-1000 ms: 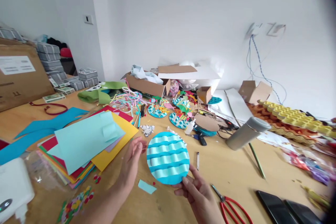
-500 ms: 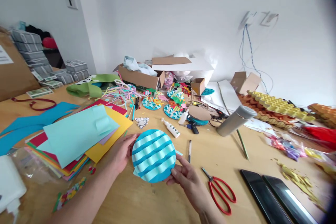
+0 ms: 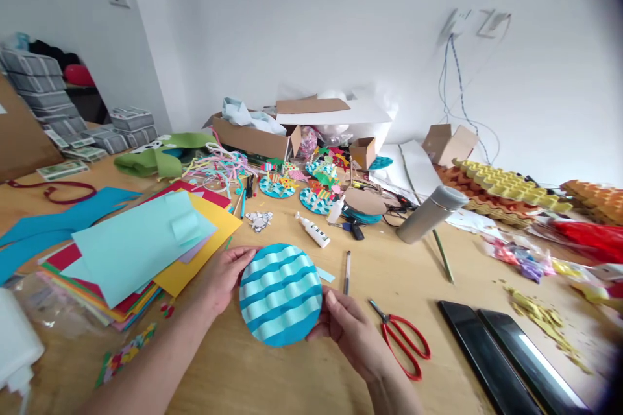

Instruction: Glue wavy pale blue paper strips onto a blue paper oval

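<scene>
A round blue disc [image 3: 281, 294] with wavy pale-aqua strips across it is held up over the table, its striped face towards me. My left hand [image 3: 228, 277] grips its upper left edge. On the lower right edge, my right hand [image 3: 343, 324] pinches the disc with the thumb near the rim; some fingers are hidden behind it. A small pale-blue paper strip [image 3: 326, 275] lies just beyond the disc. Near my right hand are a pen [image 3: 347, 272] and red-handled scissors [image 3: 403, 338]. A white glue bottle [image 3: 314, 231] lies behind the disc.
Coloured paper sheets [image 3: 136, 246] are stacked at the left. Decorated discs [image 3: 276, 187] lie towards the back, before cardboard boxes [image 3: 253, 136]. A grey flask [image 3: 431, 214], two black phone-like slabs [image 3: 487, 350] and egg trays [image 3: 511, 188] are at the right.
The disc has shifted slightly left and down and turned a little. My right hand's thumb has moved up along the rim. The camera view has shifted slightly.
</scene>
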`<state>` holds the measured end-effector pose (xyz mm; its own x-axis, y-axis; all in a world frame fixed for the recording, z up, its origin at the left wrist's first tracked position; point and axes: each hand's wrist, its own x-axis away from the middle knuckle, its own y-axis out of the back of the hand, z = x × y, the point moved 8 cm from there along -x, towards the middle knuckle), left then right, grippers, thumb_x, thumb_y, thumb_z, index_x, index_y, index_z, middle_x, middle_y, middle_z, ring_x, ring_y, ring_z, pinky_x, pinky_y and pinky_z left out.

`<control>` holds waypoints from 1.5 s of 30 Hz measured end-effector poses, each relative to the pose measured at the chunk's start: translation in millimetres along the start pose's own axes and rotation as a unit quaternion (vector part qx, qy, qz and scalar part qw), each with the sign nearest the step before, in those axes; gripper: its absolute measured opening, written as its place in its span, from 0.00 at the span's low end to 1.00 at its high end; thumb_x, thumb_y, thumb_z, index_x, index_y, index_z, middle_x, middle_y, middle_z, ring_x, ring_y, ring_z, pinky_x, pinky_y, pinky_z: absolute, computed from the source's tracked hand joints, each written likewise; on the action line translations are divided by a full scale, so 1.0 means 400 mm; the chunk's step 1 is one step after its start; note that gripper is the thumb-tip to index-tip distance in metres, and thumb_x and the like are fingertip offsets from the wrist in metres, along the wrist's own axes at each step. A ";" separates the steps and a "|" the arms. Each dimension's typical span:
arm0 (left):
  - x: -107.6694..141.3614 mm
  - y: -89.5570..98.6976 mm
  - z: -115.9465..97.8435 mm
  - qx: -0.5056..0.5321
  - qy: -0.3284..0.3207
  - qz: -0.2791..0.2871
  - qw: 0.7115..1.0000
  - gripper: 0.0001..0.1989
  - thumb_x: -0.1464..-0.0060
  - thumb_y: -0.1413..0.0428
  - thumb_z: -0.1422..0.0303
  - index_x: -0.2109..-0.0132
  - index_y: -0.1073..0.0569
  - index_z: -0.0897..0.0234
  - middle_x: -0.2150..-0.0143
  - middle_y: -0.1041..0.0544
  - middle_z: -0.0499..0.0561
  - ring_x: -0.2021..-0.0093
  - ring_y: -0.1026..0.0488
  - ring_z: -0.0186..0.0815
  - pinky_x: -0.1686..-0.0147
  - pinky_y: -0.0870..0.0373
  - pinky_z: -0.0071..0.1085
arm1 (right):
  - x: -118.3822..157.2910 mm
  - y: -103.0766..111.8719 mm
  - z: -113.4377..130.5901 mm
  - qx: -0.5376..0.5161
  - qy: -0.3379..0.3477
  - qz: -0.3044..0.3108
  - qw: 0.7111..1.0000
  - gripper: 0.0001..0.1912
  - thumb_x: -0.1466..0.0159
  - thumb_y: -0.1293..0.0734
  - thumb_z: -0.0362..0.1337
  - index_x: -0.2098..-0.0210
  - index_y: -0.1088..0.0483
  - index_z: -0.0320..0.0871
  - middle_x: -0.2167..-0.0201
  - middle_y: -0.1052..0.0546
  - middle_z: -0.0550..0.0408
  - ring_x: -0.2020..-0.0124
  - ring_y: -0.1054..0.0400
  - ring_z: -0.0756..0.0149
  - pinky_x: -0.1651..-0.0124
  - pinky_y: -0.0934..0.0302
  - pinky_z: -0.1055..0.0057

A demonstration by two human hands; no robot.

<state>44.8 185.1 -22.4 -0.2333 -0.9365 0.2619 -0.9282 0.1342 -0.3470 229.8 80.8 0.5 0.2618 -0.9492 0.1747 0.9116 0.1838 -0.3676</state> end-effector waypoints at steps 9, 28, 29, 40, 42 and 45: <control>0.008 -0.015 0.014 -0.038 0.006 0.032 0.999 0.21 0.60 0.32 0.55 0.63 0.19 0.65 0.67 0.19 0.53 0.63 0.25 0.41 0.61 0.33 0.33 | -0.005 0.028 -0.021 -0.026 -0.046 -0.081 0.995 0.20 0.40 0.30 0.52 0.67 0.23 0.39 0.76 0.27 0.56 0.75 0.35 0.72 0.70 0.39 0.75; 0.031 -0.038 0.021 -0.110 0.052 0.090 0.988 0.21 0.60 0.34 0.51 0.76 0.25 0.66 0.81 0.31 0.46 0.79 0.39 0.31 0.75 0.46 0.29 | -0.009 0.021 -0.028 0.062 -0.059 -0.052 0.995 0.22 0.40 0.31 0.55 0.67 0.24 0.39 0.78 0.29 0.57 0.76 0.38 0.72 0.70 0.42 0.74; 0.031 -0.039 0.021 -0.109 0.052 0.091 0.988 0.21 0.60 0.34 0.51 0.77 0.25 0.66 0.81 0.31 0.45 0.79 0.39 0.30 0.76 0.47 0.29 | -0.009 0.021 -0.027 0.065 -0.057 -0.052 0.995 0.22 0.41 0.31 0.55 0.68 0.24 0.39 0.78 0.29 0.58 0.76 0.39 0.72 0.70 0.43 0.74; 0.033 -0.028 0.023 -0.067 0.056 0.057 0.995 0.22 0.58 0.35 0.49 0.78 0.27 0.63 0.81 0.29 0.46 0.78 0.35 0.34 0.74 0.44 0.30 | -0.005 0.019 -0.032 0.050 -0.062 -0.060 0.995 0.22 0.41 0.30 0.54 0.66 0.23 0.39 0.76 0.25 0.55 0.74 0.34 0.69 0.68 0.41 0.73; 0.030 -0.027 0.025 -0.051 0.058 0.051 0.996 0.23 0.58 0.37 0.46 0.77 0.27 0.63 0.80 0.27 0.47 0.76 0.32 0.37 0.73 0.42 0.31 | -0.005 0.023 -0.031 0.035 -0.061 -0.067 0.995 0.21 0.41 0.30 0.53 0.65 0.22 0.39 0.76 0.25 0.54 0.73 0.33 0.68 0.68 0.39 0.72; 0.026 -0.032 0.029 -0.028 0.067 0.051 0.996 0.25 0.57 0.39 0.43 0.73 0.26 0.64 0.77 0.25 0.48 0.72 0.28 0.40 0.70 0.39 0.32 | -0.006 0.033 -0.028 0.003 -0.051 -0.088 0.995 0.20 0.42 0.28 0.52 0.65 0.22 0.40 0.76 0.25 0.54 0.74 0.34 0.68 0.69 0.39 0.72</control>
<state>57.6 169.8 -25.5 -0.3610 -0.8659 0.3462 -0.9112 0.2486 -0.3286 237.6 82.8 -14.9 0.1286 -0.9360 0.3277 0.9479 0.0189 -0.3180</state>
